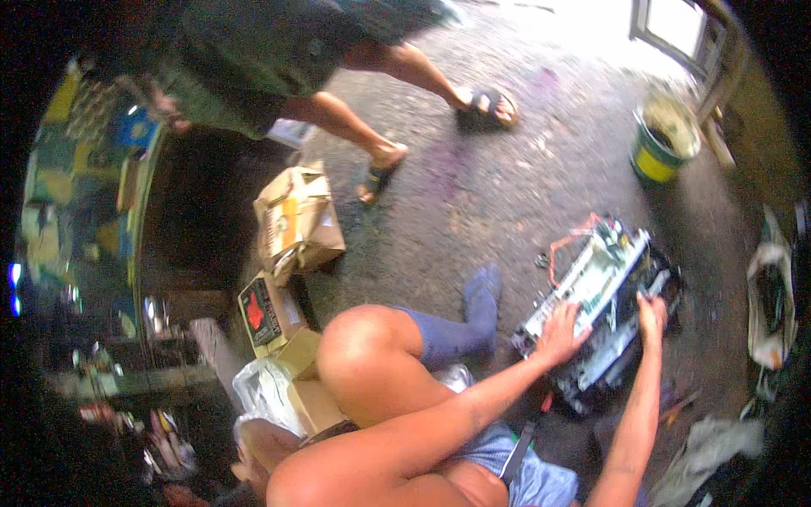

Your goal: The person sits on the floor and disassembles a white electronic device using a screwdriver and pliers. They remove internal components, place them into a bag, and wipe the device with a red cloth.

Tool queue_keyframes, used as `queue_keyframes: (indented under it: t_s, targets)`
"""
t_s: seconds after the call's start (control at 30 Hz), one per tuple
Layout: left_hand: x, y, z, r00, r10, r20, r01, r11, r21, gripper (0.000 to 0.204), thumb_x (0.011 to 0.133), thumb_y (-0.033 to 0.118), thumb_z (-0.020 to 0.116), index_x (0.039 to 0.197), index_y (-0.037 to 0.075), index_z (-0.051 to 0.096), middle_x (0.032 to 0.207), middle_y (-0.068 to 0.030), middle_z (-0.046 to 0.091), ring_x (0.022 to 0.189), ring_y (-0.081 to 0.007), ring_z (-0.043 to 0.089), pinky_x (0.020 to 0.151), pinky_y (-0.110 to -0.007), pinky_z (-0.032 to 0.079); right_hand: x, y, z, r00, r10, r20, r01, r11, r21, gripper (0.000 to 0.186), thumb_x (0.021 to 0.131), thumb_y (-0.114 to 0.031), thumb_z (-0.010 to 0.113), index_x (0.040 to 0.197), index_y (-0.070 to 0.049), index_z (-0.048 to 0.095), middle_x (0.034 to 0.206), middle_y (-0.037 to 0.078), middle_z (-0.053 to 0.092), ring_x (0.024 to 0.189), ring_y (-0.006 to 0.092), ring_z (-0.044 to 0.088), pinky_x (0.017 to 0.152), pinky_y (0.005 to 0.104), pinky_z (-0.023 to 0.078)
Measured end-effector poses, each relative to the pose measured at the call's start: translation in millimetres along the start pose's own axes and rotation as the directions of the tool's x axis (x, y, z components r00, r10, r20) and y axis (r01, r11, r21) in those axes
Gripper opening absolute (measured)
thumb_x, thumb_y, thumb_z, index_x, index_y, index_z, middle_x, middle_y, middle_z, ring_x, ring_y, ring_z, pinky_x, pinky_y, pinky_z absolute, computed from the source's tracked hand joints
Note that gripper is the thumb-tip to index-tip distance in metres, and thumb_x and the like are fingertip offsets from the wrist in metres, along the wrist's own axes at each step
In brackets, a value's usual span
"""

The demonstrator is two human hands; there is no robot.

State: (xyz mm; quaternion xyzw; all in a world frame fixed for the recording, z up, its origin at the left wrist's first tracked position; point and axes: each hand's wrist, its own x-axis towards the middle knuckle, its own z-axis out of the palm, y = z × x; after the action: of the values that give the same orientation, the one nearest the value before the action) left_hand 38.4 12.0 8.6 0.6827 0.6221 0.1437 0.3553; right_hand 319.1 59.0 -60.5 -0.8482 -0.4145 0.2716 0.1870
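Observation:
An opened-up machine with a long white and metal frame [604, 262], dark parts and loose orange wires [562, 245] lies on the floor to the right of my legs; its exact kind is unclear. My left hand [562, 335] rests on the near part of the white frame with its fingers spread. On the machine's dark right side [621, 342], my right hand [652, 319] has its fingers closed around an edge. Blur hides the fingertips. A black strap with a red end [545, 404] shows below the machine.
Past the machine stands a green and yellow bucket [661, 144]. Cardboard boxes [300, 221] and a clear plastic bag [266, 393] sit left of my knee. Another person in sandals [486, 108] stands ahead. A cluttered shelf [93, 211] fills the left; a whitish sack [769, 304] lies far right.

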Motion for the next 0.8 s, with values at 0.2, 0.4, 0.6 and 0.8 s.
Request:
queue_keyframes:
  t_s: [0.2, 0.4, 0.6, 0.8]
  targets:
    - [-2.8, 13.0, -11.0, 0.999, 0.042, -0.016, -0.043, 0.999, -0.025, 0.067, 0.095, 0.049, 0.063, 0.143, 0.005, 0.045, 0.135, -0.0216, 0.051, 0.130, -0.0395, 0.050, 0.110, -0.049, 0.040, -3.2, -19.6, -28.3, 0.977, 0.173, 0.128, -0.179, 0.983, 0.042, 0.048, 0.083, -0.039, 0.081, 0.111, -0.001, 0.077, 0.101, 0.021, 0.076, 0.097, 0.0336, 0.073, 0.089, 0.0411, 0.053]
    - [-21.3, 2.2, -11.3, 0.997, -0.001, -0.081, -0.001, 0.999, -0.033, 0.066, 0.095, 0.048, 0.064, 0.142, 0.005, 0.046, 0.134, -0.0208, 0.052, 0.130, -0.0388, 0.050, 0.110, -0.048, 0.040, -23.1, -46.5, -24.0, 0.946, 0.199, 0.256, -0.237, 0.963, 0.127, 0.043, 0.084, -0.031, 0.080, 0.114, 0.000, 0.075, 0.103, 0.016, 0.076, 0.096, 0.0279, 0.072, 0.090, 0.0383, 0.052]
    - [-3.5, 3.3, 0.3, 0.997, 0.040, -0.062, -0.039, 0.999, 0.002, 0.067, 0.091, 0.045, 0.068, 0.139, 0.002, 0.048, 0.134, -0.0220, 0.052, 0.128, -0.0414, 0.051, 0.109, -0.049, 0.041, 7.4, 1.6, -9.6, 0.981, 0.146, 0.126, -0.157, 0.984, 0.080, 0.044, 0.076, -0.035, 0.087, 0.105, -0.003, 0.077, 0.094, 0.018, 0.077, 0.090, 0.0323, 0.072, 0.085, 0.0440, 0.054]
    - [-2.2, -19.0, 18.2, 0.987, 0.077, -0.142, -0.079, 0.997, -0.006, 0.073, 0.088, 0.046, 0.074, 0.137, -0.005, 0.051, 0.136, -0.0286, 0.054, 0.129, -0.0454, 0.050, 0.113, -0.051, 0.038, -14.2, -55.2, -20.8, 0.982, 0.050, 0.183, -0.006, 0.972, -0.234, 0.052, 0.082, -0.056, 0.075, 0.088, -0.004, 0.075, 0.088, 0.021, 0.072, 0.081, 0.0349, 0.070, 0.074, 0.0472, 0.053]
